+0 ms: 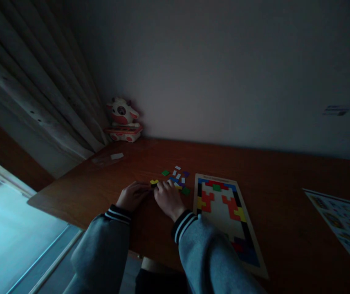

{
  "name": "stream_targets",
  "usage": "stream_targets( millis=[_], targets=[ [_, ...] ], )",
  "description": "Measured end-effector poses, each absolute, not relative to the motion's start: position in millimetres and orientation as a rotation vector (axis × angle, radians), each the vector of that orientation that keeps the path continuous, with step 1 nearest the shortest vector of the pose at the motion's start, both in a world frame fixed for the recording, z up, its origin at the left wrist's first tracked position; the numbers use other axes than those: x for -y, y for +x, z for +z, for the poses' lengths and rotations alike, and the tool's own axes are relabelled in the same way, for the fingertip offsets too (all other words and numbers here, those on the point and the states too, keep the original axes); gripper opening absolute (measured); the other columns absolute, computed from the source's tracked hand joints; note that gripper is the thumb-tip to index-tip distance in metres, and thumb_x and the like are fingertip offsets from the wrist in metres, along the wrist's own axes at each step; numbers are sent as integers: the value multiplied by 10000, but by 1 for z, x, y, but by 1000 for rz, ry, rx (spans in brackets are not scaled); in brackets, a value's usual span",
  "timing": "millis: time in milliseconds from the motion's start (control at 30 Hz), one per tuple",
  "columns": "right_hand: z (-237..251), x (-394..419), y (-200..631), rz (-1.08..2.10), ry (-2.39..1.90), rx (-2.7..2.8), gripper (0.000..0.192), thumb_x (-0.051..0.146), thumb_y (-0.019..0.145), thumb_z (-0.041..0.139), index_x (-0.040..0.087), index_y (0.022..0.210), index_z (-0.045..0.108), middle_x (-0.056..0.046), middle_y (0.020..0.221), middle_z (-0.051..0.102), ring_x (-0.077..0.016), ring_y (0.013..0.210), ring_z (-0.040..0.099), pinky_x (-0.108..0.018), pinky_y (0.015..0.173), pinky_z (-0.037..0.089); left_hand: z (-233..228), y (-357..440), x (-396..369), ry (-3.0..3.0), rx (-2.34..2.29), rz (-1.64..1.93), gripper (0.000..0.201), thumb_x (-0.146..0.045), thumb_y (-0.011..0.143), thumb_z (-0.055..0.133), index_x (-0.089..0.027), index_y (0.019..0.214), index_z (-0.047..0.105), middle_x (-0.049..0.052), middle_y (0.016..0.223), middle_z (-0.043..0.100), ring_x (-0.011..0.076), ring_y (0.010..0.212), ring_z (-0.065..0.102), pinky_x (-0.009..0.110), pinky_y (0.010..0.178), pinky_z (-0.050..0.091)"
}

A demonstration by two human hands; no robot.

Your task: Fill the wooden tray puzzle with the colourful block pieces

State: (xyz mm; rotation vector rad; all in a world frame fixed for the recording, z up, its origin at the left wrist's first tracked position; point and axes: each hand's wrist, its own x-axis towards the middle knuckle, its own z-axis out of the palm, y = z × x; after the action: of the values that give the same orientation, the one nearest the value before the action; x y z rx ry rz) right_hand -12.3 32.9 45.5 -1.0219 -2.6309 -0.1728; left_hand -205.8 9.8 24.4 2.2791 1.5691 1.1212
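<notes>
My left hand point(133, 196) rests low over the wooden table, its fingers drawn together and pointing right. Close beside it, my right hand point(169, 199) is closed with curled fingers on the table; what lies under its fingertips is hidden. Between the two hands sit a yellow puzzle piece point(154, 181) and a black piece point(153, 185), touching or nearly touching my right fingertips. Just beyond the right hand is a loose group of pieces, among them a green one point(165, 173), a blue one point(173, 179) and several small white ones point(178, 176). Dim light hides fine detail.
Right of my hands lies a puzzle board point(220, 212) partly filled with coloured pieces, my right sleeve over its near part. A cow-shaped toy point(122, 118) stands at the back left corner. A printed sheet point(343, 224) lies far right, and a white paper scrap point(117, 156) left.
</notes>
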Motion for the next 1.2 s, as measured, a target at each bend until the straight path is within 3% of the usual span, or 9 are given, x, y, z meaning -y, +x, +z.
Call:
stream_targets(
  millis=[233,433,667,833,933,1033,1200],
  targets=[
    [53,-44,-9,-250,-783,2719,266,82,907,460,90,870,723,-129,882,699,-232,848,620,-400,849,411,22,-210,-10,2229,-1572,1064,235,-365,855,638,-221,1014,734,62,1087,712,202,994,684,334,904,569],
    [64,-53,6,-184,-842,2596,238,123,919,485,126,833,707,-100,870,706,-198,834,639,-363,836,420,21,-208,-9,2197,-1562,1055,205,-346,877,609,-234,990,740,41,1057,725,188,985,685,326,906,570],
    [80,-53,103,-22,-1056,2286,162,212,905,524,203,928,684,-35,900,732,-164,813,666,-302,785,474,25,-206,-7,2262,-1520,1097,225,-355,909,570,-214,976,732,65,1059,724,200,977,689,337,877,583],
    [48,-60,214,436,-1280,1767,269,436,861,574,207,933,696,-59,840,741,-207,750,691,-332,694,539,40,-181,-3,2383,-1385,1179,179,-274,919,573,-217,1002,721,47,1034,727,177,955,693,303,870,579],
    [21,-66,254,497,-1297,1455,335,487,806,622,187,944,681,-95,947,732,-233,877,687,-383,807,544,46,-143,0,2403,-1283,1253,169,-239,918,587,-226,1029,713,37,1019,730,164,943,696,270,850,580],
    [5,-68,268,569,-1320,1352,426,503,795,637,176,1067,650,-122,1042,716,-239,923,685,-410,819,554,45,-97,3,2470,-1099,1077,219,-188,929,567,-226,1110,685,43,1048,729,145,953,695,244,860,574],
    [3,-65,267,730,-1281,1386,423,487,810,644,192,1113,650,-127,1116,699,-242,992,677,-414,856,556,42,-50,8,2513,-727,1019,154,-208,912,606,-188,1030,703,74,1095,720,153,986,688,263,872,576]
  ],
)
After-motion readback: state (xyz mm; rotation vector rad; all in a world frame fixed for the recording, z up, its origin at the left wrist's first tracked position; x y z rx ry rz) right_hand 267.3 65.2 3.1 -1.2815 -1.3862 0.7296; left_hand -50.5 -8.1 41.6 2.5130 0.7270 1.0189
